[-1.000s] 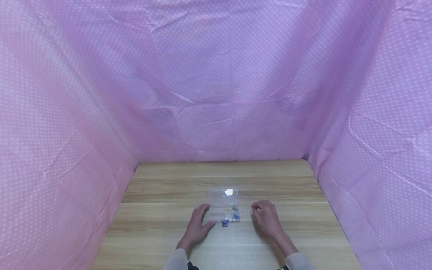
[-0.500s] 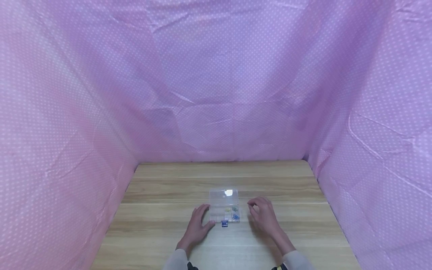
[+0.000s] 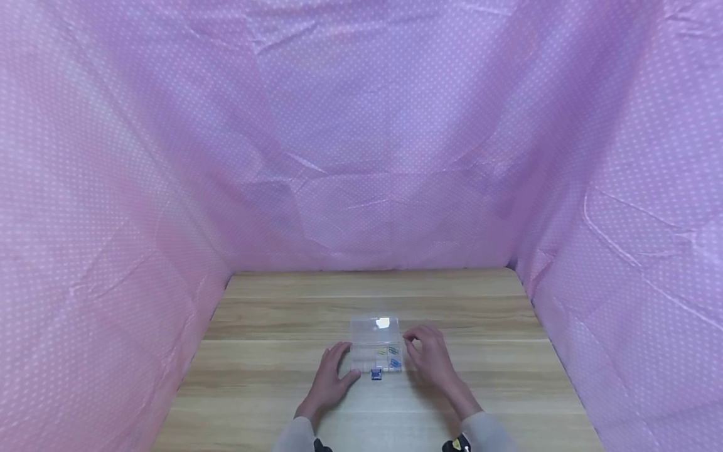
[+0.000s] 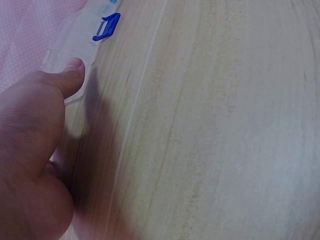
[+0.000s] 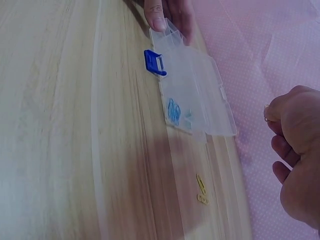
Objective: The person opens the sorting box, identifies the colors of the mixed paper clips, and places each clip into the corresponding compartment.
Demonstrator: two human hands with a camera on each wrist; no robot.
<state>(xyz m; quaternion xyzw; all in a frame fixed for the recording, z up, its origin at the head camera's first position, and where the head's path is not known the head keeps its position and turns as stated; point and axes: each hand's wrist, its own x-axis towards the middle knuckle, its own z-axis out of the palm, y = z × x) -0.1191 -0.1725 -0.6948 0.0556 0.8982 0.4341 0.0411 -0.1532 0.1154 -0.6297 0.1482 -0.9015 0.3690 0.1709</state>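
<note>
A clear compartment box lies with its lid folded back. Its blue latch points toward the person. Blue paper clips, green paper clips and yellow paper clips sit in separate compartments. My left hand holds the box's left end, thumb at the front corner, fingers along the side. Just right of the box, my right hand pinches a small yellow paper clip, mostly hidden by the fingertips. Beneath that hand, more yellow paper clips lie on the wood.
The wooden table has pink dotted cloth hanging behind it and on both sides. Each wrist wears a dark device near the sleeve.
My right hand has moved left and slightly away from the person, closer to the box's right edge. The left hand and box have stayed in place.
</note>
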